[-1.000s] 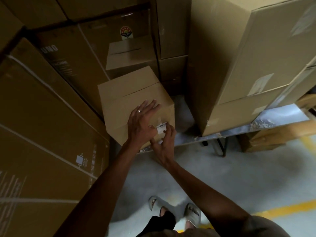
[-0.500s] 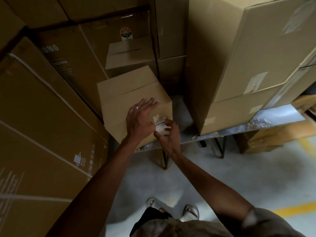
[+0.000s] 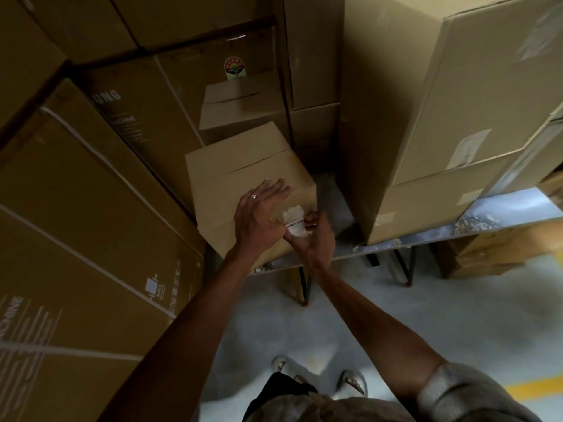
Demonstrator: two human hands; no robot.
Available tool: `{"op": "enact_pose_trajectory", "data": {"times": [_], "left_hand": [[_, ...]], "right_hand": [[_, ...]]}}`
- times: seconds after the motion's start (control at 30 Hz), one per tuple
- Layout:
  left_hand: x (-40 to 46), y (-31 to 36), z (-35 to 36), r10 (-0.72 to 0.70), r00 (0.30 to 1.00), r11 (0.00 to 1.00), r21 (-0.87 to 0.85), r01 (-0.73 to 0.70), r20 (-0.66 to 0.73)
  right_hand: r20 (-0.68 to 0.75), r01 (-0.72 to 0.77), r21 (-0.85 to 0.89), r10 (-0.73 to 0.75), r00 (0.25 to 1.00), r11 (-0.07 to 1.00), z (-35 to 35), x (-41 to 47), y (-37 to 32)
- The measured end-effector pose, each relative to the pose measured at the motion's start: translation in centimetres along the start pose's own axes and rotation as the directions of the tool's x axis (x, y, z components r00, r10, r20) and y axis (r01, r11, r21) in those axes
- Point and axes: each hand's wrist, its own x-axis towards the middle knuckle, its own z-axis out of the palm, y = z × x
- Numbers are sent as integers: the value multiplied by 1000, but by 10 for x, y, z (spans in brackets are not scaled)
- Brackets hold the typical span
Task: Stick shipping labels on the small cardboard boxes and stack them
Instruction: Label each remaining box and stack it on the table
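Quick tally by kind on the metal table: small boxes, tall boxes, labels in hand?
Small box: 1, with both hands on it
Tall box: 1
Label in hand: 1
Total: 3

There are two small boxes, one (image 3: 243,178) in the middle of the picture and one (image 3: 240,108) just above it, one white label (image 3: 296,227), two hands, left (image 3: 259,220) and right (image 3: 313,242), and two sandals (image 3: 353,382) at the bottom.
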Motion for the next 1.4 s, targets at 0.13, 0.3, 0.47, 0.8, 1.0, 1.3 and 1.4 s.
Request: {"op": "enact_pose_trajectory", "data": {"times": [0.13, 0.3, 0.47, 0.8, 1.0, 1.3, 1.4], "left_hand": [[0, 0, -1, 7, 1000, 1000, -7, -7, -6], [0, 1, -2, -6, 1000, 1000, -1, 6, 9], [0, 4, -3, 0, 1000, 1000, -23, 0, 12], [-1, 5, -2, -14, 1000, 1000, -6, 13, -14], [-1, 5, -2, -17, 1000, 1000, -16, 17, -6], [-1, 5, -1, -30, 1000, 1000, 1, 30, 3], [-1, 6, -1, -26, 1000, 1000, 13, 26, 1]], "right_hand": [[-35, -21, -24, 20, 999, 999, 3, -3, -6], [-30, -41, -36, 40, 999, 999, 8, -5, -14], [-37, -60, -17, 59, 998, 998, 12, -10, -14], [35, -131, 109, 128, 991, 985, 2, -7, 1], [211, -124, 203, 80, 974, 971, -19, -3, 15], [317, 44, 68, -64, 946, 997, -42, 6, 36], [337, 58, 37, -67, 939, 998, -46, 4, 42]]}}
